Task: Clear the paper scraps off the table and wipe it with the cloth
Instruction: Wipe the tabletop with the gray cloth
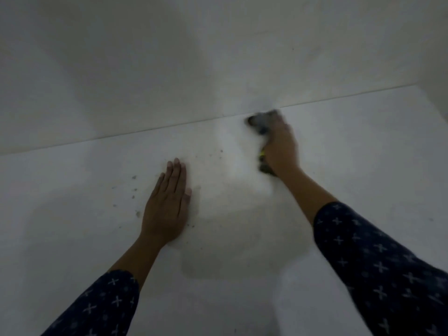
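A white bench meets a pale wall. Close to the wall, the right grip clenches the dark cloth, seemingly wiping. Farther from the wall, the left grip lies spread flat. No large scraps show; only specks are left.

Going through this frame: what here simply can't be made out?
Head view, all of it dim.
The cloth: smeared by motion and mostly covered by the right hand that grips it; its shape is unreadable.
The specks on the table beside the left hand: too small to tell paper from dirt.
The table's near and side edges: cut off by the frame.
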